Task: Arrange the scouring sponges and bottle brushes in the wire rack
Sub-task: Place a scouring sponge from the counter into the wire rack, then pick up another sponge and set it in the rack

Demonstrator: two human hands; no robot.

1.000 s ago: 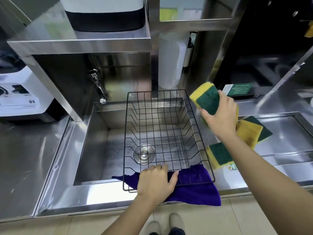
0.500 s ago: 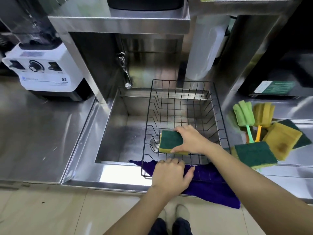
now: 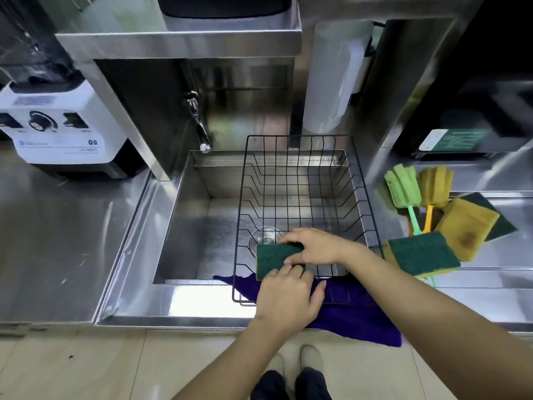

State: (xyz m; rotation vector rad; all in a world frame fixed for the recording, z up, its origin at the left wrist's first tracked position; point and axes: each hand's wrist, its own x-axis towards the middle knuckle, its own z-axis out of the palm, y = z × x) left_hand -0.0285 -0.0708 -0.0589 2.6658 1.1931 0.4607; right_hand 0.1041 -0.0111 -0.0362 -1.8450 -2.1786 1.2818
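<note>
Right hand (image 3: 313, 246) closed on a green-and-yellow scouring sponge (image 3: 274, 258) inside the black wire rack (image 3: 359, 180); left hand (image 3: 290, 295) grips the rack's front rim. White blender base (image 3: 62, 131) reads "Q5".

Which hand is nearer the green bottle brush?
Right. The right hand is in the wire rack on a sponge, closer to the green bottle brush; the left hand grips the rack's front edge, farther left.

A green-topped scouring sponge (image 3: 275, 258) lies at the black wire rack's (image 3: 357, 174) near edge; 3 sponges (image 3: 422, 254) and 2 bottle brushes (image 3: 403, 189) lie right.
</note>
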